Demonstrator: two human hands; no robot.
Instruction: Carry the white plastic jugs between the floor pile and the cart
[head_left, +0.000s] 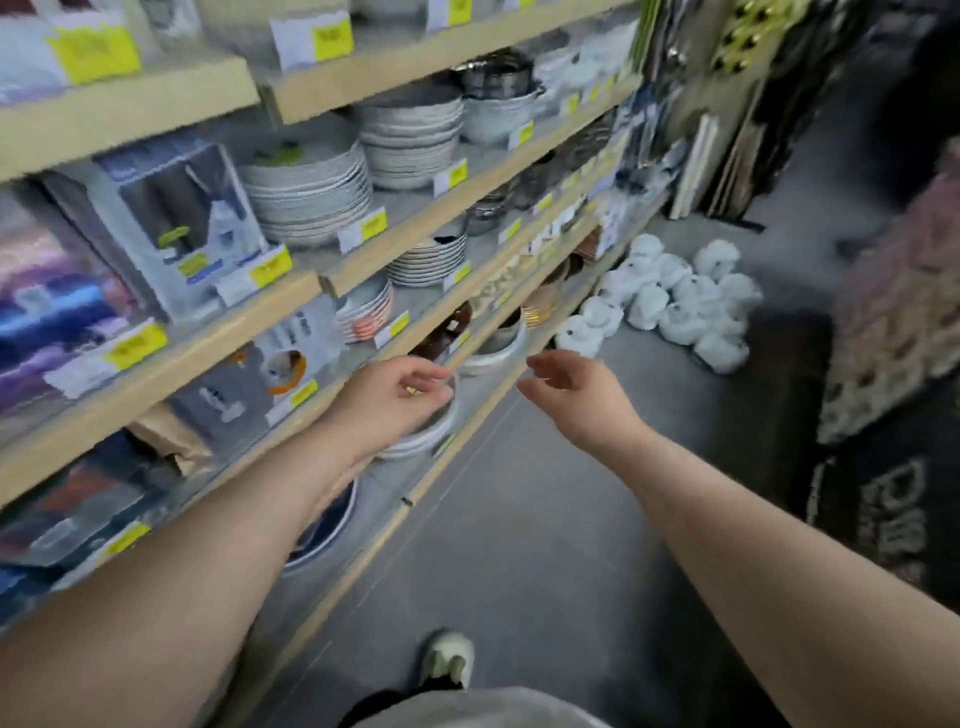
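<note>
Shop shelf (363, 415) of stacked crockery: left hand (387, 397) fingers loosely curled just above a white bowl (423, 434); right hand (576, 395) relaxed, holding nothing, beside it.

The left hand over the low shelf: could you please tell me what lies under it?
Under the left hand sits a white bowl on the shelf; the hand covers its inside.

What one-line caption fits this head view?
Both hands, left and right, reach empty toward stacked white bowls on a low shop shelf.
</note>
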